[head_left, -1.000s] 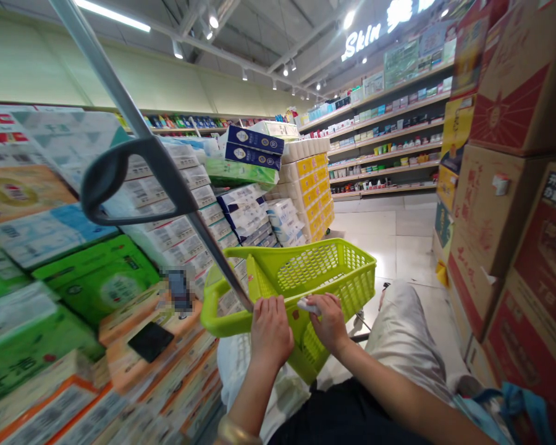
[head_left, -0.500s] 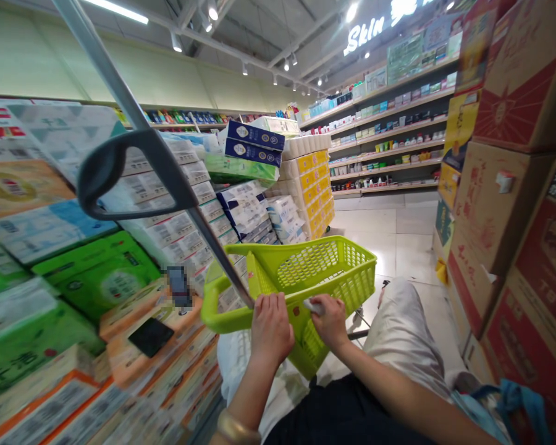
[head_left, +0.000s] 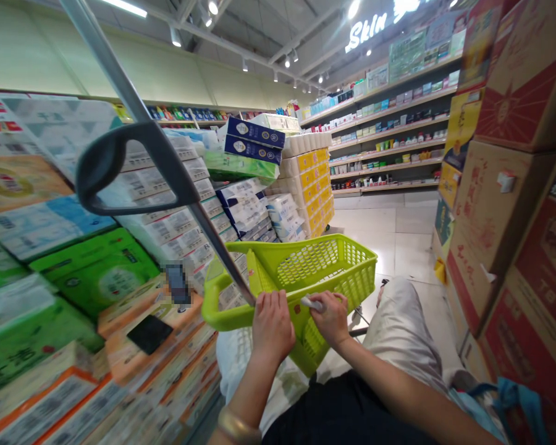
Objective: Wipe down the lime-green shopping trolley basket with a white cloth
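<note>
- Closely pinched, the thumb and fingers of the right hand [head_left: 330, 316] grip a small white object [head_left: 312, 303]; what it is cannot be told, nor whether it touches the plastic behind it.
- The fingers of the left hand [head_left: 273, 324] lie side by side, bent over the near rim of the yellow-green basket [head_left: 356, 286], with hardly any gap between them; the thumb is hidden.
- Between the hands, a small reddish sticker [head_left: 297, 308] marks the basket's side, its print too small to read.
- The basket sits tilted in front of the person's knees, moulded plastic with rows of holes; a smooth metal pole [head_left: 217, 250] rises from it to a dark grey looped grip [head_left: 167, 162].
- A gold-coloured bracelet [head_left: 238, 428] circles the left wrist.
- To the left, a flat black slab [head_left: 149, 334] lies on orange packs [head_left: 120, 364], near glossy green packs [head_left: 97, 272]; a lower green pack [head_left: 28, 346] bears large Chinese characters.
- Ahead, navy boxes [head_left: 254, 139] lie near a stack with yellow labels [head_left: 315, 194].
- To the right stand cardboard cartons [head_left: 495, 228]; a red one [head_left: 521, 352] shows "TB".
- Farthest, a lit white sign [head_left: 362, 36] reads "Skin" above long shelves [head_left: 389, 157] of small packages.
</note>
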Available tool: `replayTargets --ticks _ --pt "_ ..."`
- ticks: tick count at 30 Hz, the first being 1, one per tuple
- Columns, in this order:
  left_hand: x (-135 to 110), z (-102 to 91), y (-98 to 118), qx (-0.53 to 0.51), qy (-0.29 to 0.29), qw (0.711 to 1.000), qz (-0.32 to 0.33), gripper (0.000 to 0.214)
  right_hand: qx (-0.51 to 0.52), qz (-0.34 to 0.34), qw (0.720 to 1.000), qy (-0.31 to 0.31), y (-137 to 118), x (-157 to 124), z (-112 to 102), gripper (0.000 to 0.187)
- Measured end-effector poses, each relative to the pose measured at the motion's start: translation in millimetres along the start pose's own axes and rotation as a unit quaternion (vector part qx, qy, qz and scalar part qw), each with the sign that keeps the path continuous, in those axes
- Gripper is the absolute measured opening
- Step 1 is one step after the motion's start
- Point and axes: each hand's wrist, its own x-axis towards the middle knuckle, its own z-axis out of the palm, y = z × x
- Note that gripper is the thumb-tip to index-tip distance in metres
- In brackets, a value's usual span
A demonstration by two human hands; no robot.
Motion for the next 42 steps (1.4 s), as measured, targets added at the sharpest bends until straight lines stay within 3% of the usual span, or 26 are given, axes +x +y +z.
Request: replayTargets --ticks 5,13,17,22,24,30,32,36,39,42 --pt "0 -0.7 -1 0.0 -0.004 1.0 0.003 0.055 0.014 -0.092 0.994 -0.052 -30 -2 11 0.02" --pt "0 -0.9 -3 -0.003 -0.002 1.0 -0.009 0.053 -0.067 -0.214 0.966 -0.129 3 -25 13 0.027" --pt "-1 -1.0 -4 -0.001 0.003 1.0 -0.003 0.054 -0.034 -0.177 0.975 -0.13 10 -16 5 0.026" --pt "-2 -0.9 -3 0.005 0.005 1.0 -0.001 0.054 -0.025 -0.071 0.997 -0.033 16 1 -10 0.022" --pt "-2 -0.5 -2 0.001 0.006 1.0 -0.004 0.054 -0.035 -0.076 0.996 -0.028 16 -2 -10 0.024" --pt "-2 0.9 -3 0.004 0.003 1.0 -0.006 0.055 -0.057 -0.166 0.98 -0.093 17 -10 -7 0.031" --pt "-2 1.1 -4 0.001 0.002 1.0 -0.005 0.055 -0.07 -0.149 0.984 -0.065 26 -4 -12 0.029" --pt "-2 1.4 -4 -0.004 0.004 1.0 -0.001 0.055 -0.106 -0.053 0.992 0.035 47 6 -21 0.023" --pt "-2 1.3 -3 -0.005 0.006 1.0 -0.001 0.055 -0.101 -0.029 0.994 0.037 47 6 -23 0.022" --pt "-3 0.4 -3 -0.007 0.006 1.0 -0.002 0.055 -0.067 -0.032 0.997 0.022 29 5 -22 0.021"
